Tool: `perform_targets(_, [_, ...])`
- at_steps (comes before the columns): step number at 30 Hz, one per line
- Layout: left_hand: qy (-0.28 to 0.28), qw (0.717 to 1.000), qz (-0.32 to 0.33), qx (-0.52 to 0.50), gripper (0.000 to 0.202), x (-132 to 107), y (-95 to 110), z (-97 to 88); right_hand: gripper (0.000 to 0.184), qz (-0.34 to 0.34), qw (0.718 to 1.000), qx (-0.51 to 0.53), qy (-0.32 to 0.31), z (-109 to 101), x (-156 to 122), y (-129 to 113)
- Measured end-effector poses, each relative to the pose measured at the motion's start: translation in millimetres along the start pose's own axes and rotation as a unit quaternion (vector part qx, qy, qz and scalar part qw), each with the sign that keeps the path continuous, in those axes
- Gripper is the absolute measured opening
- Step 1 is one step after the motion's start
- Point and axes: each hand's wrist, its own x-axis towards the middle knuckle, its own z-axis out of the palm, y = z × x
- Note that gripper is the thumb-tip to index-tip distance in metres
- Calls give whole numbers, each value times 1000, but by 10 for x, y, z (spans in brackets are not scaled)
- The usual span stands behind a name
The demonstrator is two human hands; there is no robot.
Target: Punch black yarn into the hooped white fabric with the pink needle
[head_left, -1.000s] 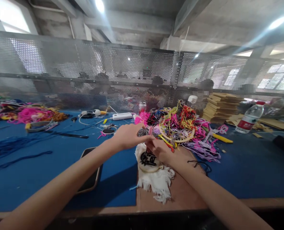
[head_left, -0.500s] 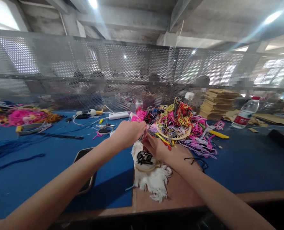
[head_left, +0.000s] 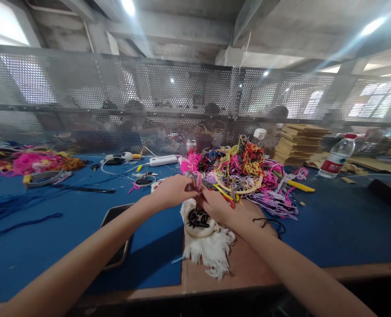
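Observation:
My left hand (head_left: 174, 191) and my right hand (head_left: 217, 203) come together above a small round embroidery hoop. A short pink stick-like tool (head_left: 199, 181) stands up from the closed fingers of my right hand; its lower end is hidden. My left fingers are curled in a pinch right beside it, and what they hold, if anything, is too small to make out. Below, the embroidery hoop (head_left: 204, 234) holds white cloth with thick black stitching (head_left: 198, 219). The cloth's frayed white edge (head_left: 212, 255) spreads toward me over a brown board (head_left: 248, 259).
Behind my hands lies a tangled heap of coloured yarn (head_left: 241, 163) with a larger hoop (head_left: 253, 190) on it. A phone (head_left: 116, 255) lies under my left forearm. Farther right are a water bottle (head_left: 336, 158) and stacked brown packets (head_left: 297, 143). A perforated metal screen (head_left: 182, 97) closes the back.
My left hand has come down slightly and its fingers have loosened around the top of the pink tool, which now shows more plainly. My right hand stays nearly in place above the hoop.

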Motion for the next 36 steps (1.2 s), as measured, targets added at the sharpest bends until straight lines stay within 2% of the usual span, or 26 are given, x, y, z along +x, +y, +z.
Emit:
perform_targets(3, [48,997,19,55,33,-41,54,28,29,-7,1000,15,10,-5,-8,-5])
perform_targets(8, [133,985,34,99,24,-85,91,-62,24,-22,999,34,14,-32,-31,-32])
perform_targets(14, [278,950,-9,140,19,-30,44,-135,17,-43,997,64,31,-29,-35,-36])
perform_targets(20, [355,925,-32,133,18,74,3,-241,17,-34,997,58,22,-19,-18,-32])
perform_targets(24, [385,909,-51,149,18,163,-40,-346,18,-27,998,51,13,-53,-19,-70])
perform_targets(36, [403,893,-87,181,21,380,-106,-529,23,-23,999,20,-9,-84,-14,-106])
